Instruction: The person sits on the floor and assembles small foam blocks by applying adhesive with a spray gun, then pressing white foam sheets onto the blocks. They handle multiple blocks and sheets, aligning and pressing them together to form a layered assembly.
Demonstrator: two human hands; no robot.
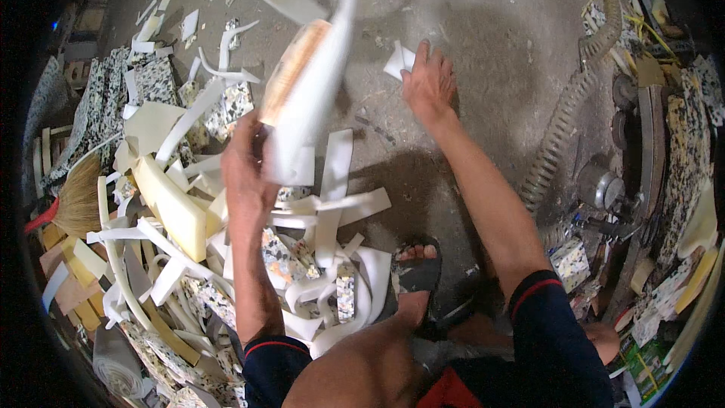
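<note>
My left hand (249, 155) is closed around the lower end of a curved, light-brown piece that looks like wood (293, 68). A long white foam sheet (313, 102), smeared by motion, lies along its right side and stretches up past the top edge of the view. My thumb and fingertips on that side are partly hidden. Farther right, above the concrete floor, my right hand (430, 83) has its fingers bent over a small white foam scrap (398, 60) and grips its edge.
Foam strips and blocks (170, 208) pile up on my left, beside a straw broom (79, 193). A ribbed hose (563, 121) runs down the right side, near a round metal machine part (600, 187). My sandalled foot (417, 268) stands by the pile's edge.
</note>
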